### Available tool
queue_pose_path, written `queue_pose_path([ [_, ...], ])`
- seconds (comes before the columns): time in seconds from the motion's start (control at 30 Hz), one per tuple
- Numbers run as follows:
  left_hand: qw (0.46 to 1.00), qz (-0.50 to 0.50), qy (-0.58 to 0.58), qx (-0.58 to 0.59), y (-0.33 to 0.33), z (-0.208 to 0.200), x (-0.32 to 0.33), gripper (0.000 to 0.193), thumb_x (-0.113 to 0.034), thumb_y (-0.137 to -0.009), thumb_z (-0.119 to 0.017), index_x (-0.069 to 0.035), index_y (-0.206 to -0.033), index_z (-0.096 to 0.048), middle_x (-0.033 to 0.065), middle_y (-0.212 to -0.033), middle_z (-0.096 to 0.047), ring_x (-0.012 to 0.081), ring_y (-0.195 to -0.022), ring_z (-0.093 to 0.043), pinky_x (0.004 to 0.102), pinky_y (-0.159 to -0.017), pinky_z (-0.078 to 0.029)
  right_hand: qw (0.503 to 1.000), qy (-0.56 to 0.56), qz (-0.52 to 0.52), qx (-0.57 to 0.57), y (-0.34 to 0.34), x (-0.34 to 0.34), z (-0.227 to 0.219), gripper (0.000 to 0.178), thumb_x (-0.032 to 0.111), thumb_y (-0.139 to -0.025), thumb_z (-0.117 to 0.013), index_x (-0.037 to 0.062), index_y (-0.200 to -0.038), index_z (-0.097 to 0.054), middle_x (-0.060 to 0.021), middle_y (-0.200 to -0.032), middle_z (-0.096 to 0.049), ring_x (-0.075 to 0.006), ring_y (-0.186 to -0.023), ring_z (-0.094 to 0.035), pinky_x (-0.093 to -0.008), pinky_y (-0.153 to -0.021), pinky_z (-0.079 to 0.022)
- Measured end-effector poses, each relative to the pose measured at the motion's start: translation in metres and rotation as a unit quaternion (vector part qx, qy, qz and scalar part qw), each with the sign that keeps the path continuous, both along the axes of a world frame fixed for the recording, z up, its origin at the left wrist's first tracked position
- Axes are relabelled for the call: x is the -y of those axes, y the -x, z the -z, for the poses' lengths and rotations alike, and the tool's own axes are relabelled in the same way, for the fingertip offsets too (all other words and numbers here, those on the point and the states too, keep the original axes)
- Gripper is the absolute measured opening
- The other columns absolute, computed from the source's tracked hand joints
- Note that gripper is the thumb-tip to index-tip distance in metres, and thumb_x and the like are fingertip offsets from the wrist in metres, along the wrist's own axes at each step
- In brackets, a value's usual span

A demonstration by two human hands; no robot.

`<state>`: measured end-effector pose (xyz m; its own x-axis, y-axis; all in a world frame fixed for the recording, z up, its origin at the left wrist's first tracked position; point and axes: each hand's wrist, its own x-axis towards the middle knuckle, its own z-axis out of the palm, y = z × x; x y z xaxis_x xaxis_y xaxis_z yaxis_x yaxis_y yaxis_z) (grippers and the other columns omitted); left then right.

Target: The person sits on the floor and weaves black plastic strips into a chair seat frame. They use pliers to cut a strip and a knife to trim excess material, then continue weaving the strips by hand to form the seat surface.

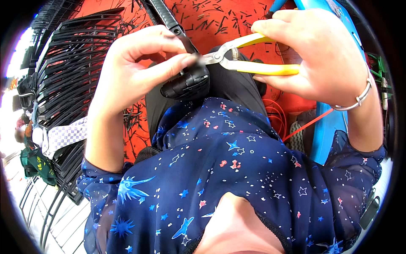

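A black frame piece wrapped in flat woven strips (186,86) rests over my lap, its arm running up to the far edge. My left hand (133,65) pinches at the wrapped piece near its bend, thumb and fingers drawn together; a blur hides what lies at the thumb tip. From the right, my right hand (315,53) grips a pair of yellow-handled snips (262,67) with a coil spring between the handles. The handles are spread apart. The snips' blades point left and reach the black strips beside my left thumb, their tips hidden there.
Several black curved slatted frames (80,63) are stacked at the left, with a checked cloth (69,135) and a dark green cloth (36,165) next to them. Cut black scraps litter the red floor (211,17). On the right stands a blue curved object (323,135), crossed by a red strip (308,125).
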<state>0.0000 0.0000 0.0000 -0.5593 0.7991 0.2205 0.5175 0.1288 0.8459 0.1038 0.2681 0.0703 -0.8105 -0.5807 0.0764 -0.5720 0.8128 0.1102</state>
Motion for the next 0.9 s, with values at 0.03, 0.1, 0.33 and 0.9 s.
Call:
queue_pose_path([
  [0.03,1.000,0.002,-0.002,0.011,0.002,0.001,-0.001,0.009,0.002,-0.085,-0.069,0.001,-0.094,-0.071,0.0068,-0.089,-0.065,0.0096,-0.071,-0.057,0.0217,-0.065,-0.044,1.000,0.009,0.008,0.002,0.000,0.000,0.002,0.057,0.028,-0.069,-0.083,0.0016,-0.115,-0.064,-0.0142,-0.099,-0.065,-0.0314,-0.087,-0.062,-0.0391,-0.077,-0.049],
  [0.1,0.997,-0.011,-0.032,0.065,0.000,0.010,-0.002,0.005,0.004,-0.085,-0.068,0.002,-0.090,-0.069,0.0062,-0.087,-0.064,0.0091,-0.071,-0.056,0.0222,-0.065,-0.044,1.000,0.022,0.014,0.007,0.000,0.000,0.004,0.056,0.027,-0.068,-0.084,0.0013,-0.114,-0.064,-0.0139,-0.097,-0.065,-0.0308,-0.085,-0.062,-0.0386,-0.075,-0.049],
  [0.33,0.944,-0.067,-0.169,0.274,-0.011,0.042,0.000,0.005,-0.004,-0.087,-0.071,0.001,-0.089,-0.071,0.0008,-0.079,-0.065,0.0071,-0.072,-0.058,0.0225,-0.067,-0.046,0.999,-0.004,0.006,-0.033,-0.002,0.003,0.001,0.057,0.027,-0.068,-0.084,0.0019,-0.115,-0.063,-0.0133,-0.096,-0.063,-0.0305,-0.082,-0.061,-0.0387,-0.071,-0.048],
  [0.9,0.879,-0.122,-0.266,0.377,-0.039,0.069,-0.002,0.011,-0.008,-0.090,-0.062,0.002,-0.094,-0.066,0.0053,-0.092,-0.061,0.0084,-0.074,-0.054,0.0214,-0.071,-0.043,0.990,-0.107,0.014,-0.086,-0.014,0.024,-0.004,0.052,0.025,-0.071,-0.082,0.0023,-0.114,-0.064,-0.0106,-0.092,-0.063,-0.0258,-0.075,-0.061,-0.0352,-0.065,-0.047],
])
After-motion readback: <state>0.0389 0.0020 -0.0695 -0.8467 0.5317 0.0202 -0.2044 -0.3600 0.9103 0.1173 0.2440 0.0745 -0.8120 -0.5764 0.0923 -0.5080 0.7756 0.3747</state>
